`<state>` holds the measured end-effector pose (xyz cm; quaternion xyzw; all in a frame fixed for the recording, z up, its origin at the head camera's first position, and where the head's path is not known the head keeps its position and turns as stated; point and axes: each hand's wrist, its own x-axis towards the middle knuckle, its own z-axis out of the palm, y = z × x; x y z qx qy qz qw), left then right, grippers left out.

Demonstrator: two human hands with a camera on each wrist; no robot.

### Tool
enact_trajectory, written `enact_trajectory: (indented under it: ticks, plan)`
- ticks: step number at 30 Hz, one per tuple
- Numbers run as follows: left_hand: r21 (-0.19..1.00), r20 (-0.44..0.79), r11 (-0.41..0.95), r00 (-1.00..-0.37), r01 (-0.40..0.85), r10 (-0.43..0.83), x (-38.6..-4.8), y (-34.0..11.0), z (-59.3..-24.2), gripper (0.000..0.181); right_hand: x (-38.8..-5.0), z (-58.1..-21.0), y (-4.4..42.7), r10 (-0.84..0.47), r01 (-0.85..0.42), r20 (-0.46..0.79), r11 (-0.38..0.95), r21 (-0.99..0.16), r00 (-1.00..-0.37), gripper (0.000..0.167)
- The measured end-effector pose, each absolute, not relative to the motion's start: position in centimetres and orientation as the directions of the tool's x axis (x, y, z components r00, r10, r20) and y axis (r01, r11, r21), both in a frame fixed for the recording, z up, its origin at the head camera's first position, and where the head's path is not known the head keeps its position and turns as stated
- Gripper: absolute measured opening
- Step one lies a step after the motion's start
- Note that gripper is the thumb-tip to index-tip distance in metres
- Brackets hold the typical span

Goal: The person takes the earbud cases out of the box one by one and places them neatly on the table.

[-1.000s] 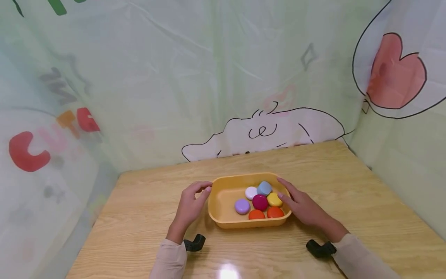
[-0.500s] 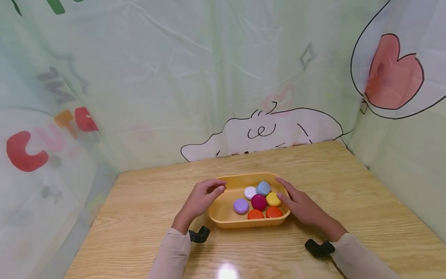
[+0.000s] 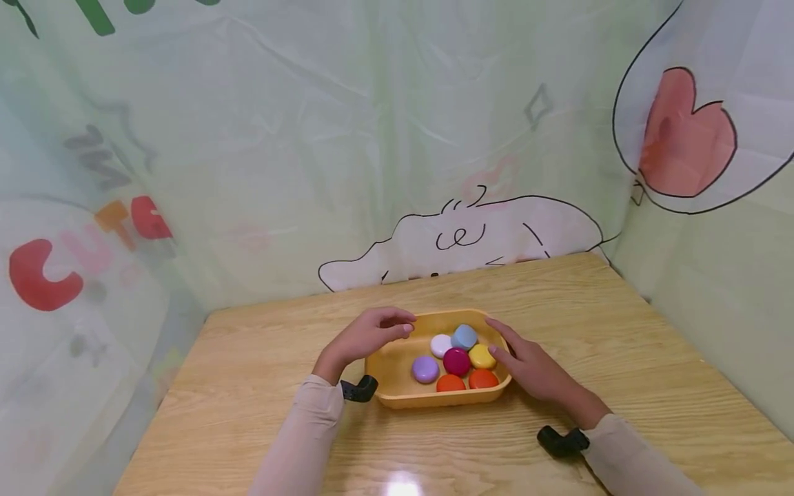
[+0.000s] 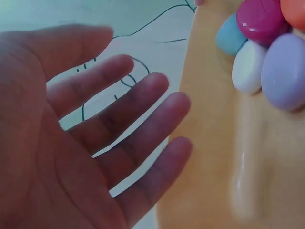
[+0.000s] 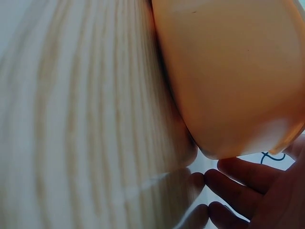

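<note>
A yellow-orange tray (image 3: 428, 399) holds several smooth rounded pieces: lilac (image 3: 425, 370), white (image 3: 441, 346), blue (image 3: 464, 337), magenta (image 3: 456, 362), yellow (image 3: 482, 356) and two orange-red (image 3: 451, 383). Over the tray's far left corner is my left hand (image 3: 366, 335); the left wrist view has its fingers (image 4: 143, 119) spread and slightly bent, holding nothing, beside the tray's inner floor (image 4: 205, 167). My right hand (image 3: 538, 368) holds the tray's right end, thumb over the rim and fingers outside. The right wrist view shows those fingers (image 5: 238, 188) against the tray's outer wall (image 5: 233, 86).
The tray stands on a wood-grain table (image 3: 260, 406). Behind it hangs a pale printed curtain (image 3: 298, 151), with more curtain on both sides. A black strap mount (image 3: 360, 389) is on the left wrist and another (image 3: 562, 441) on the right.
My left hand has let go of the tray's left rim and moved right and away from me, over the tray's far left corner. My right hand keeps its place at the right end.
</note>
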<state>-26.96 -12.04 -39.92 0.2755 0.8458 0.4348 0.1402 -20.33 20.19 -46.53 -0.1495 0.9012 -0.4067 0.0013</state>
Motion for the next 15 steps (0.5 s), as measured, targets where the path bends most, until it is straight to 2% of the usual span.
enact_trajectory:
  ticks: [5,12,15]
  plan:
    - [0.827,-0.083,0.469,-0.756,0.312,0.65,-27.5,-10.7,-40.3,0.042,-20.2,-46.5,20.4,-0.272,-0.281,0.135,0.622,-0.731,-0.953,0.057]
    - [0.793,-0.206,0.522,-0.668,0.314,0.715,-28.1,-9.6,-41.0,0.037,-20.1,-46.6,20.2,-0.272,-0.283,0.14,0.611,-0.739,-0.952,0.057]
    - [0.764,-0.242,0.559,-0.659,0.323,0.712,-28.4,-9.2,-41.4,0.035,-20.1,-46.5,20.3,-0.265,-0.272,0.131,0.618,-0.738,-0.955,0.057]
